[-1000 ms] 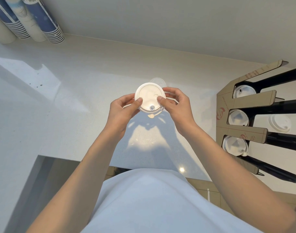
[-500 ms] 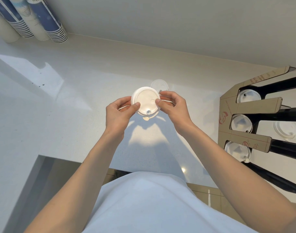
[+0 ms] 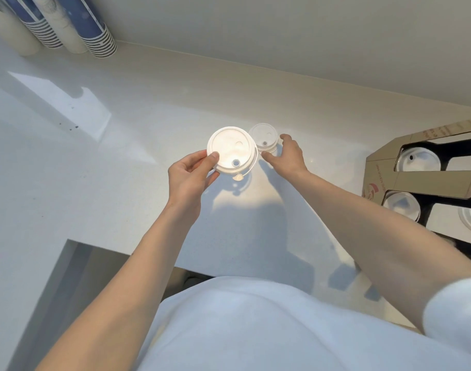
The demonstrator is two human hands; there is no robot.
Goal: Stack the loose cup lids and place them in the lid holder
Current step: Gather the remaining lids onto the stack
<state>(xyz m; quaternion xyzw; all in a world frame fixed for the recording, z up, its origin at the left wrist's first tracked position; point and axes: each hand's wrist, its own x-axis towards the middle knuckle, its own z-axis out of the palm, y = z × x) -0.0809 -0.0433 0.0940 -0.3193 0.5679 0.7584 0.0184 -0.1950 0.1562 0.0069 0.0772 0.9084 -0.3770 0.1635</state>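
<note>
1. Our left hand (image 3: 187, 178) holds a round white plastic cup lid (image 3: 231, 153) above the white surface (image 3: 138, 145), thumb on its top face near the rim and the other fingers closed under its left edge. Whether more lids are nested beneath it we cannot tell.
2. Our right hand (image 3: 289, 156) reaches to the right of it, fingers spread partly open around a second, smaller-looking white lid (image 3: 263, 140) lying on the surface. The fingertips sit at its near and right edges, but a closed grip does not show yet.
3. To do this step well, we judge the right fingers should pinch the loose lid by opposite rim edges, lift it level, and seat it on the held lid with the sip holes aligned so the two nest flat.
4. The cardboard lid holder with black rails (image 3: 421, 180) stands at the right edge, well apart from both hands; white lids already sit in its slots.
5. Tall stacks of blue-and-white paper cups (image 3: 76, 25) stand far left, clear of our path.
6. Nothing lies between the hands and the holder; only our right forearm crosses that stretch.
</note>
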